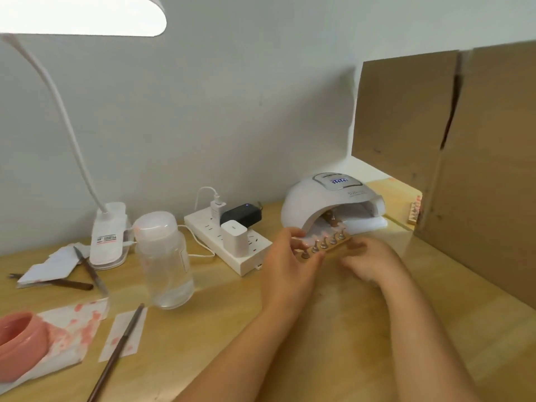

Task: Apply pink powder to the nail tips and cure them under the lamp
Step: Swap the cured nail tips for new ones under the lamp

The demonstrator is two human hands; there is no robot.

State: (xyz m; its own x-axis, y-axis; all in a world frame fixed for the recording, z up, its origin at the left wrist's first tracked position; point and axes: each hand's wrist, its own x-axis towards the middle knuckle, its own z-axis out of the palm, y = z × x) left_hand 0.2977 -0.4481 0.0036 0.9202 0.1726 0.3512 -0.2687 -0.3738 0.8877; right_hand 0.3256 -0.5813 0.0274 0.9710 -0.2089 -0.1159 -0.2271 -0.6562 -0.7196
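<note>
A small wooden holder carries several nail tips on metal stands and sits right in front of the opening of the white curing lamp. My left hand grips the holder's left end with thumb and fingers. My right hand holds its right end, fingers curled toward it. Another stand shows inside the lamp mouth. The lamp's display is lit. A pink powder jar sits at the far left on a pink-stained paper. A brush lies on a paper strip beside it.
A white power strip with plugged adapters lies left of the lamp. A clear bottle and a clip desk lamp stand further left, with tools and papers. Cardboard walls the right side; a second wooden holder lies near it.
</note>
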